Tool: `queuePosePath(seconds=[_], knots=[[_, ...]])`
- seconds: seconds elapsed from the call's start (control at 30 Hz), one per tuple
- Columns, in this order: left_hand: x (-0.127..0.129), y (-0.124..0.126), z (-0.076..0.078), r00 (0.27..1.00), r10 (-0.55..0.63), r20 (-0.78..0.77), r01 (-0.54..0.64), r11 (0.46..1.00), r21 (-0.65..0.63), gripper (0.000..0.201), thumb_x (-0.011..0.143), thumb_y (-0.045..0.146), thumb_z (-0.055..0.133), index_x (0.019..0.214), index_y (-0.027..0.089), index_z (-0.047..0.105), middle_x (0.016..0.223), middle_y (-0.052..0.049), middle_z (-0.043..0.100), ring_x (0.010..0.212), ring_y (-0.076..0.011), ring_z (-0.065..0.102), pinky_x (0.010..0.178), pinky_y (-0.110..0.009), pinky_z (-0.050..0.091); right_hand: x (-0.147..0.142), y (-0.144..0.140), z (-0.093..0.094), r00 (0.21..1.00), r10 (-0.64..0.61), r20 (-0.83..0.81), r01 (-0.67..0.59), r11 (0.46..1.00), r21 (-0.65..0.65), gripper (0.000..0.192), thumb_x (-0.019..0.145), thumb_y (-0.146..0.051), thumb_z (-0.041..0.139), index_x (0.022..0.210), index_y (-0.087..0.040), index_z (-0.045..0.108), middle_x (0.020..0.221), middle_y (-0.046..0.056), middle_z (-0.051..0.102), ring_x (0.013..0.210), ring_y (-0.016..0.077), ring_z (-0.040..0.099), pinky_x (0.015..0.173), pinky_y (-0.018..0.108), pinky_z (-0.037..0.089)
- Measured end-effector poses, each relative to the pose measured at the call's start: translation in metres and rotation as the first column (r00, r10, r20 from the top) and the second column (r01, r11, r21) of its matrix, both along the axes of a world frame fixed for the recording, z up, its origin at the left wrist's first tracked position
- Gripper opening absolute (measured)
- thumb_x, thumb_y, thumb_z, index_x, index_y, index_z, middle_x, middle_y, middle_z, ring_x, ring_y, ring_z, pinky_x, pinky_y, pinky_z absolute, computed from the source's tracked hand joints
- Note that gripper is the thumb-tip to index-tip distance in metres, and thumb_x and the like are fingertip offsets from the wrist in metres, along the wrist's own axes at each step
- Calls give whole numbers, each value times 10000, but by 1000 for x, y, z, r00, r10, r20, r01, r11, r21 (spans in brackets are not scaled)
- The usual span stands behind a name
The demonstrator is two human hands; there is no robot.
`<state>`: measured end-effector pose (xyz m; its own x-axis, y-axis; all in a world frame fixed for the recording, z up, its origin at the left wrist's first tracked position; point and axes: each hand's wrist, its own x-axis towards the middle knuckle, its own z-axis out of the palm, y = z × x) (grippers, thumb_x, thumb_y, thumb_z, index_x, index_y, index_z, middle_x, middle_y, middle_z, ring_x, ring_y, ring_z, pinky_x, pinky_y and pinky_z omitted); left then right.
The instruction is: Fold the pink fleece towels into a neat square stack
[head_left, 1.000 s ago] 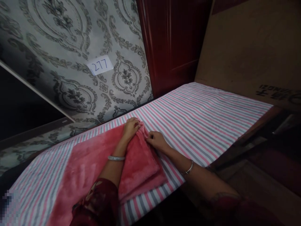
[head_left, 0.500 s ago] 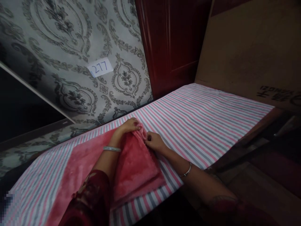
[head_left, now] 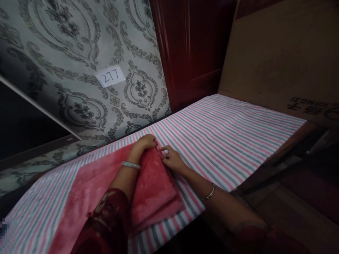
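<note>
A folded red plush cloth (head_left: 156,183) lies on the striped sheet, with a flatter, lighter pink stretch of it to the left. At its far right corner, my left hand (head_left: 147,141) has its fingers curled over the edge and grips it. A bracelet circles that wrist. Just to the right is my right hand (head_left: 173,160), thumb and index finger apart beside the same edge. Its fingertips touch or nearly touch the cloth; I cannot tell which. The layers under the left fingers are partly hidden.
A pink, grey and white striped sheet (head_left: 225,130) covers the table. Behind stand a patterned wall with a paper label (head_left: 110,76) and a dark red panel (head_left: 196,46). A large cardboard box (head_left: 278,60) is at the back right, a dark screen (head_left: 23,123) at the left.
The raised, bunched corner of the cloth now lies flatter. My left hand has pressed down slightly to the right, and the right hand's fingers have spread from a pinch.
</note>
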<state>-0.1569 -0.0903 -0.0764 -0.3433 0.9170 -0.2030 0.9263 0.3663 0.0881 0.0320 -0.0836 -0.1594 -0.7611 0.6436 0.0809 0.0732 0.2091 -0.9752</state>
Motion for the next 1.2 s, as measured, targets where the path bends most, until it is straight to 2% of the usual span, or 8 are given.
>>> queuePosePath(seconds=[0.33, 0.4, 0.57, 0.63, 0.73, 0.93, 1.07, 1.2], knots=[[-10, -3, -15, 983, -25, 181, -7, 984, 176, 153, 568, 261, 685, 516, 206, 551, 501, 32, 497, 615, -169, 554, 594, -268, 420, -1, 3, 0, 999, 35, 20, -36, 999, 27, 473, 659, -115, 563, 1117, -231, 559, 571, -107, 504, 554, 132, 512, 544, 225, 331], [-8, -4, -15, 969, -45, 242, -11, 974, 227, 132, 622, 311, 686, 632, 194, 626, 593, 19, 579, 658, -171, 590, 628, -268, 461, -2, 4, 0, 999, 46, 12, -47, 999, 28, 469, 656, -121, 569, 1111, -233, 561, 577, -107, 505, 563, 134, 519, 554, 226, 340], [-6, -20, -2, 952, -4, 305, -131, 898, 420, 402, 893, 478, 460, 1037, 165, 666, 951, -65, 718, 876, -214, 673, 774, -329, 535, -3, 7, -2, 999, 38, 29, -38, 999, 9, 475, 657, -114, 582, 1115, -234, 557, 589, -106, 508, 587, 142, 532, 564, 228, 354], [-10, -34, 5, 960, 48, 276, -177, 869, 463, 415, 889, 488, 480, 1035, 150, 670, 1012, -100, 726, 988, -264, 670, 871, -376, 524, -4, 7, -3, 1000, 15, -8, -15, 999, 28, 442, 656, -97, 579, 1076, -233, 566, 639, -93, 527, 613, 136, 541, 587, 224, 378], [-11, -61, 8, 973, 94, 209, -179, 882, 435, 413, 841, 442, 569, 1088, 129, 673, 1156, -161, 707, 1179, -327, 612, 1029, -427, 444, -6, 7, -5, 994, 2, -108, 14, 989, 145, 385, 644, -63, 580, 992, -227, 598, 838, -43, 585, 701, 128, 556, 662, 228, 434], [21, -105, -23, 976, 205, -76, -167, 922, 348, 600, 934, 458, 474, 1419, 105, 497, 1538, -233, 427, 1449, -375, 356, 1159, -589, 260, -7, 9, -9, 993, 53, -103, -11, 929, 371, 243, 769, -153, 658, 998, -206, 719, 1093, 57, 550, 904, 172, 560, 818, 301, 489], [38, -112, -37, 976, 212, -43, -175, 891, 420, 587, 981, 426, 392, 1501, 156, 416, 1576, -176, 391, 1491, -334, 289, 1189, -609, 183, -5, 8, -3, 999, 46, 9, -43, 828, 559, 276, 787, -239, 724, 1061, -223, 755, 1243, 100, 535, 1107, 253, 496, 991, 407, 414], [32, -115, -40, 981, 184, 64, -190, 840, 509, 531, 998, 355, 348, 1506, 218, 417, 1562, -123, 434, 1473, -276, 344, 1203, -576, 188, -6, -2, 20, 997, -35, 72, -22, 748, 664, 353, 874, -369, 664, 1204, -255, 716, 1306, 120, 551, 1140, 298, 451, 978, 438, 381]])
